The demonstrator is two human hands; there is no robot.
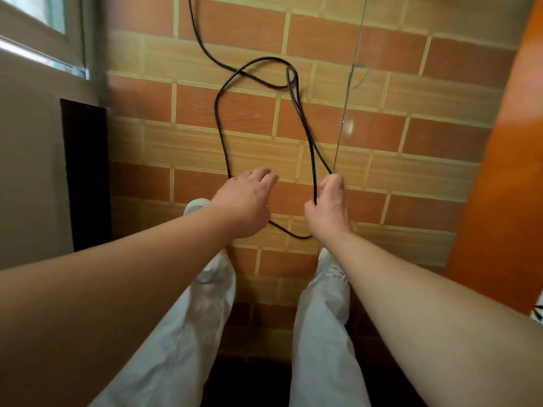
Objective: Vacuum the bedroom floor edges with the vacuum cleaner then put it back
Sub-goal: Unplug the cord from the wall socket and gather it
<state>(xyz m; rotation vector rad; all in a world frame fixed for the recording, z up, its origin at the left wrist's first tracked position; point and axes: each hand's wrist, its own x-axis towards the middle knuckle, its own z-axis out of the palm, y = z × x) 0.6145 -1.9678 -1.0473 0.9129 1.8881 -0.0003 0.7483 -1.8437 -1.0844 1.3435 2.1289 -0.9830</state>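
Observation:
A black power cord lies in loose loops on the brick-patterned floor and runs off past the top edge. My right hand grips gathered strands of the cord, which rise from its fingers. My left hand reaches over the cord's left strand with its fingers curled; the cord passes under the hand and a short loop hangs between both hands. The vacuum cleaner itself is out of view.
A grey wall with a dark panel and a window frame stands on the left. An orange surface rises on the right. A thin line runs down the floor. My white-trousered legs and shoes stand below.

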